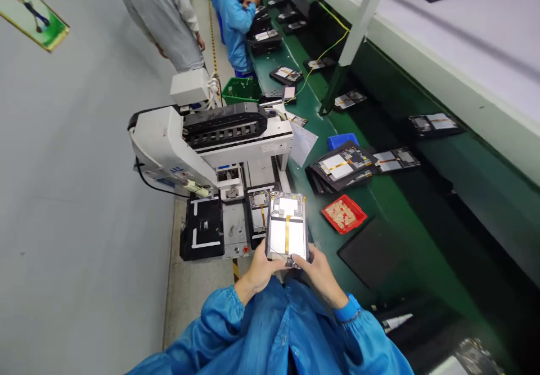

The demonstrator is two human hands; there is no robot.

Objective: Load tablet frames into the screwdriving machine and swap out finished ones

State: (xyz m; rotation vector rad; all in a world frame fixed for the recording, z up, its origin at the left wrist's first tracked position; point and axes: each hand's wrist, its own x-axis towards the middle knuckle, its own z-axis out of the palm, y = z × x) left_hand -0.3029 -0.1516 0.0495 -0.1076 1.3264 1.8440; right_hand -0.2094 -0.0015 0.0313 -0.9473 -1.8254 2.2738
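Observation:
Both hands hold an opened tablet (278, 234) in front of my body, its white battery, orange ribbon and circuit board facing up. My left hand (260, 268) grips the lower left corner, thumb across the bottom edge. At the lower right corner, my right hand (316, 268) has its thumb on the bottom edge too. Just behind the held tablet, a second opened tablet (257, 212) lies in a fixture of the white bench machine (169, 133). A black fixture plate (206, 223) with white L-shaped strips sits at the machine's left, beneath its head.
On the green bench (312, 206) to the right are a red tray (344, 214) of small pieces, a stack of tablets (337, 167), a blue bin (342, 140) and a black sheet (375, 251). A conveyor carries more tablets. Other people stand farther back.

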